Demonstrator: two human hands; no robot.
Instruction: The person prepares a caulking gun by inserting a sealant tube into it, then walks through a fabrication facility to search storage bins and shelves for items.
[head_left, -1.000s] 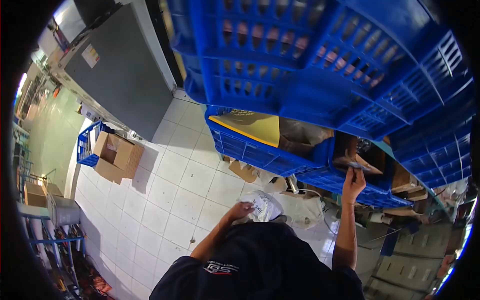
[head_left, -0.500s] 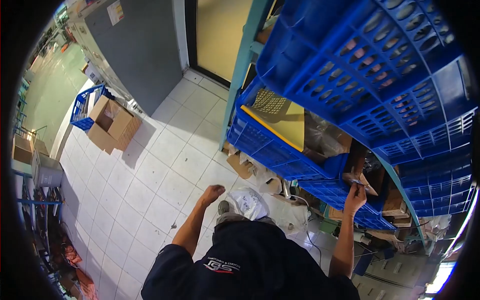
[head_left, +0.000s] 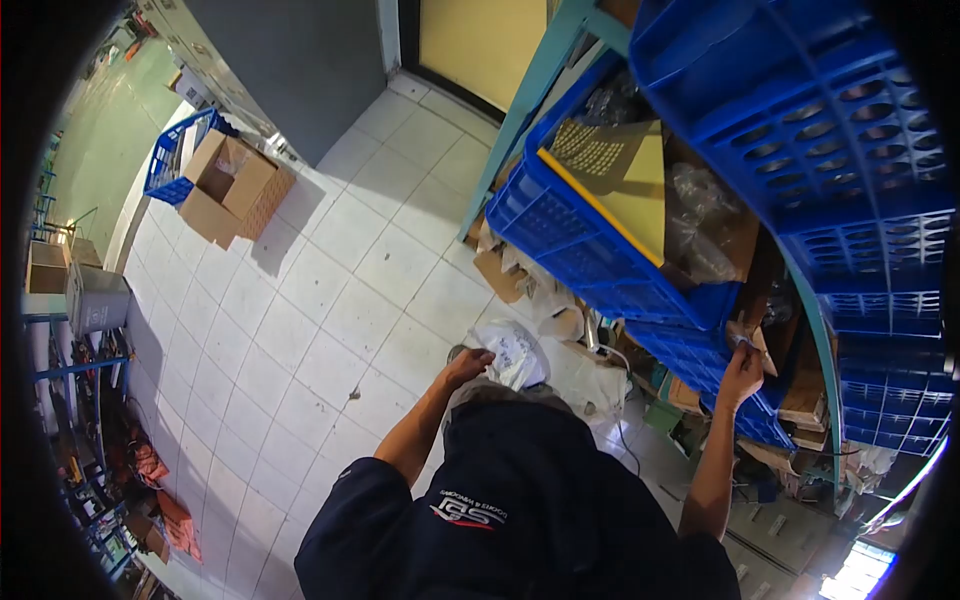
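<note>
My right hand [head_left: 741, 375] is raised at the front of the blue crates on the right, its fingers pinched on a small plastic packet [head_left: 739, 334], whose contents I cannot make out. Beside it is a piece of brown cardboard [head_left: 767, 352]. My left hand [head_left: 468, 368] hangs low in front of me with loosely curled fingers and nothing visible in them. Close to it, a white plastic bag [head_left: 512, 352] with dark writing lies on the floor. The upper open blue crate [head_left: 590, 250] holds a yellow sheet [head_left: 640, 190] and clear plastic bags [head_left: 700, 240].
Blue crates [head_left: 800, 130] tower on the right by a teal rack post [head_left: 530, 100]. An open cardboard box [head_left: 265, 190] and a blue basket [head_left: 165, 165] stand on the tiled floor at the far left. A cable [head_left: 622, 425] trails near my feet.
My left hand has come down and in toward the white bag. The right hand still pinches the packet by the crates. My view has shifted, moving the crates to the right.
</note>
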